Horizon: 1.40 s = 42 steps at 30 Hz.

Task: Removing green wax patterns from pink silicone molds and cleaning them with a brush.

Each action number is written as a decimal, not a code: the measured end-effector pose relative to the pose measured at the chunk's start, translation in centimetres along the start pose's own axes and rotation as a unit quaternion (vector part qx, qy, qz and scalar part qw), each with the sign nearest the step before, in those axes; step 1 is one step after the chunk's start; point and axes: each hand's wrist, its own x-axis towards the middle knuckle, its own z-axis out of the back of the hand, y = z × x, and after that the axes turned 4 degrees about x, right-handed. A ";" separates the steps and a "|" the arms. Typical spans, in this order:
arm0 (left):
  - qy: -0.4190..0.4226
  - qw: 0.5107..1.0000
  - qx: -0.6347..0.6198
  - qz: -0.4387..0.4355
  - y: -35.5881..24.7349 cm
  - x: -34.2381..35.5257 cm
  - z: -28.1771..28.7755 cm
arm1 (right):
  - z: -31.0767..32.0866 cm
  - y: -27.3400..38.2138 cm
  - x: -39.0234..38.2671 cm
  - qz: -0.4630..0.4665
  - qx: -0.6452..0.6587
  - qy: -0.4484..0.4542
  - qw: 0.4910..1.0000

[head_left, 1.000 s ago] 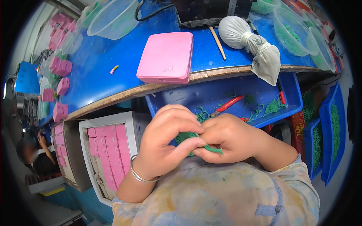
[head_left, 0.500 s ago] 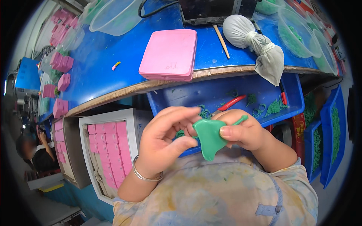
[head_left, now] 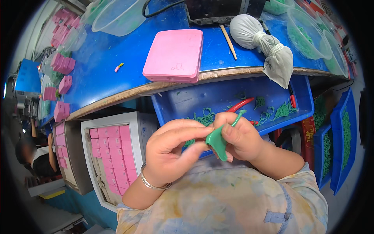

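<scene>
A smooth green leaf-shaped piece (head_left: 218, 142), thin and curved with a slim rod-like stem, is held in front of my body. My right hand (head_left: 247, 141) pinches it near the stem, with the thumb on top and the stem sticking up past the fingers. My left hand (head_left: 173, 146) closes its fingertips on the piece's left edge; the exact finger contact is partly hidden. Beneath both hands lies a blue tray (head_left: 183, 99) with green scraps (head_left: 204, 118) and red-handled pliers or cutters (head_left: 242, 104), whose jaws are covered.
On the blue table (head_left: 105, 84) sit a pink square block (head_left: 173, 54), a wooden stick (head_left: 228, 42) and a tied white cloth bag (head_left: 278, 62). Clear plastic bowls (head_left: 117, 19) stand farther back. Pink blocks fill a white-framed box (head_left: 86, 156) at left. A person (head_left: 41, 158) sits far left.
The green piece has turned and tilted, so it looks narrower now, and its stem points up more. My left fingers have come in from spread apart to the piece's edge.
</scene>
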 end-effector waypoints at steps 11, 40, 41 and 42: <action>0.004 0.953 -0.284 0.104 0.5 -0.3 -0.2 | -0.3 -0.3 0.1 0.035 -0.030 0.000 0.999; 0.026 0.994 0.110 -0.006 -0.5 0.4 0.9 | -1.1 0.3 0.0 -0.019 -0.030 -0.081 0.996; 0.040 0.995 0.086 -0.018 -0.4 0.6 1.2 | -1.2 0.4 -0.1 -0.019 -0.030 -0.081 0.996; 0.053 0.996 0.063 -0.030 -0.3 0.6 1.4 | -1.4 0.5 -0.1 -0.016 -0.013 -0.083 0.996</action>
